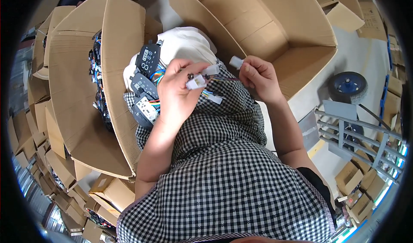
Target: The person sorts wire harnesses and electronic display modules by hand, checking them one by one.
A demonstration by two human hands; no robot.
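In the head view, I take the middle of the picture as the centre of the clock. My left hand [176, 88], a little toward 10 o'clock, is closed around a bundle of thin wires, with a white connector [196, 83] and a second white plug [211, 70] standing out at its fingertips. My right hand [260, 77], toward 1 o'clock, pinches a white end piece [236, 62] between the thumb and the bent forefinger. Thin dark wires [224, 78] stretch between both hands. Close to the centre, toward 12 o'clock, a loose white plug [214, 99] hangs below the left hand, over my checked garment [232, 170].

Beside my left hand lie three panels: the upper dark panel [148, 58] at between 10 and 11 o'clock, the middle dark panel [144, 86] at 10, and the lower panel [145, 109], with a whitish face, at 9. The dark ones carry pale display-like marks and tiny symbols, too small for reading safely. Behind them, toward 11, is a white cloth [185, 43].

At 10 o'clock stands a tall open carton [77, 49] with wired parts [98, 81] inside; at 1 o'clock, another large carton [301, 64]. A farther box [372, 21], at 2 o'clock, has faint print, not readable to me.
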